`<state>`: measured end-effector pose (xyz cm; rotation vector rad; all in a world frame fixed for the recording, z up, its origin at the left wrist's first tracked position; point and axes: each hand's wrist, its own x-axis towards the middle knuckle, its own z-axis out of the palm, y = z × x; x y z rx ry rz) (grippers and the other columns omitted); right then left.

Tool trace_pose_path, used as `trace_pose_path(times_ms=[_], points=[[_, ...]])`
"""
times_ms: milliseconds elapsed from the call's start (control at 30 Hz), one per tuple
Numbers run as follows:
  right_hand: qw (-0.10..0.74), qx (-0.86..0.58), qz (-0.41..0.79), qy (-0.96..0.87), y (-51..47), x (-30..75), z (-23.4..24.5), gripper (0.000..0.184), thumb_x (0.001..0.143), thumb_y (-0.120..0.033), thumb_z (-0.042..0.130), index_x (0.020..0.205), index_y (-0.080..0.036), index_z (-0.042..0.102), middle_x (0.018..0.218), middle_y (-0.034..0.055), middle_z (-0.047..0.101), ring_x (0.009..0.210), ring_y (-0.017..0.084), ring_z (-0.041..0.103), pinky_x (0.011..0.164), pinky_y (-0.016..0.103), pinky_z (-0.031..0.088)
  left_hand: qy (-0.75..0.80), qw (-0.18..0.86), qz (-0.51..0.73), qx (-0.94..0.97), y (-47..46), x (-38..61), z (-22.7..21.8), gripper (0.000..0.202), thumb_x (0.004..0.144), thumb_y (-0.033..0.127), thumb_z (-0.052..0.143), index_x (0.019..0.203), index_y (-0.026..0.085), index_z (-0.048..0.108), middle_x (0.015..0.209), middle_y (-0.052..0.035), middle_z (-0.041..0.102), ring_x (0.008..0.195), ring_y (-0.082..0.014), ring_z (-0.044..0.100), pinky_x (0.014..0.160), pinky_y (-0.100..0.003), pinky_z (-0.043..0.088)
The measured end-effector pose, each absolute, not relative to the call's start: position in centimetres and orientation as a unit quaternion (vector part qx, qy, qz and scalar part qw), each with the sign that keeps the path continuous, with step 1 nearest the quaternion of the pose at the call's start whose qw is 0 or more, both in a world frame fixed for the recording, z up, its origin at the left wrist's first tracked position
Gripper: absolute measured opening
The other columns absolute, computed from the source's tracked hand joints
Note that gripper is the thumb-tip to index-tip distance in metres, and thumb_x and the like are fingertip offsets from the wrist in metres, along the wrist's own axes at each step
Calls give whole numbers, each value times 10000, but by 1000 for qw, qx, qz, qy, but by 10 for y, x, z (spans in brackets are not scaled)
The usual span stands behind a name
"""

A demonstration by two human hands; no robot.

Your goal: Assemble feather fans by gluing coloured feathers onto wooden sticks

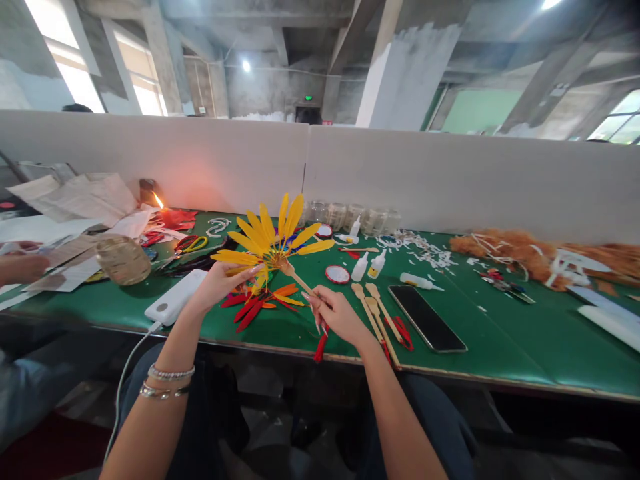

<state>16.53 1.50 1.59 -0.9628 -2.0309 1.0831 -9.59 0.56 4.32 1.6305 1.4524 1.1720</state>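
Note:
A fan of long yellow feathers [260,233] is spread at the head of a pale wooden handle [300,279], raised above the green tabletop. My right hand [336,313] is closed round the lower part of that handle, and a red tassel [321,347] hangs below it. My left hand [223,283] is at the fan's lower left edge, its fingers pinched on a yellow feather near the base. Red and orange feathers [253,310] lie beneath the fan. Several wooden handles [383,317] with red cords rest to the right of my right hand.
A black phone [427,319], glue bottles [360,267] and a round lid [337,274] lie on the right. A white power bank [173,297], a glass jar [123,259] and scissors [193,244] are on the left. Behind them burns a flame [158,200]. Another person's hand [23,263] is far left.

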Motion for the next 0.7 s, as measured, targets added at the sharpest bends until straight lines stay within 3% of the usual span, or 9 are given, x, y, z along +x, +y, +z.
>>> trace_pose_path(times_ms=[267,600,700], points=[[320,-362,415,-771,16,166,16,296,885,-399,386,663,-203,399,458,-67,465,371,77,431,419,197,344,561,302,497,590,4,-87,44,337,677,457,654,676,123,695,521,-27,598,427,-68,450,385,-164,349],[319,-367,422,-765,15,167,18,315,875,-428,405,657,-202,392,442,-68,457,375,78,447,425,196,358,549,314,524,570,6,-87,44,402,679,504,631,593,111,644,471,-18,571,415,-70,452,404,-169,358],[322,-366,428,-761,16,168,19,319,871,-440,411,660,-201,392,441,-70,461,367,74,440,421,197,359,537,319,540,565,6,-89,46,412,694,522,604,637,115,639,537,-35,617,407,-78,475,405,-183,370]])
